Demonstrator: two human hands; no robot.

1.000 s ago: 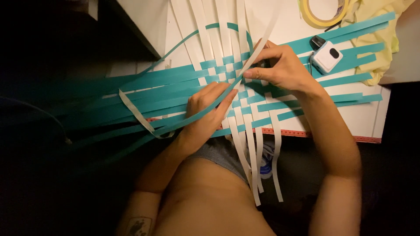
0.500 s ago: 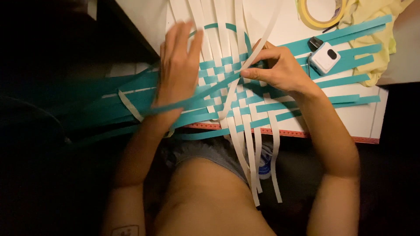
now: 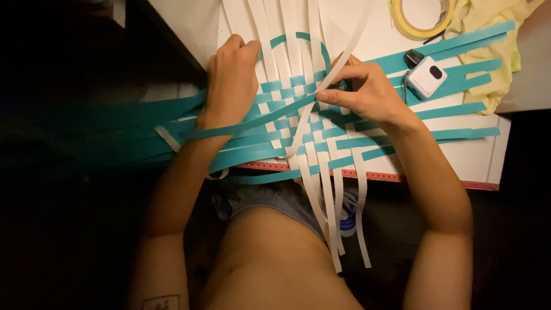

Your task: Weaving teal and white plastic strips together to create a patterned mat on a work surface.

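A white work board (image 3: 436,166) is lying across a person's lap, and everything else is sitting relative to it: a half-woven mat (image 3: 298,123) of teal and white paper strips is covering the board's middle, with the teal strips running side to side past both edges and the white strips running from the far edge to hang over the near one. The left hand (image 3: 229,86) is lying on the mat towards the board's left edge, palm down, fingers curled loosely over the weave and closed on nothing. The right hand (image 3: 367,95) is working nearer the board's centre, thumb and forefinger pinching one loose white strip (image 3: 338,57) that is slanting up and away towards the far edge, its long axis crossing the teal rows. That strip is lying directly in the right hand's grip, so this hand is the nearer one. Towards the far right corner, a small white device (image 3: 427,74), a roll of yellow tape (image 3: 422,26) and a yellow cloth (image 3: 499,34) are resting.
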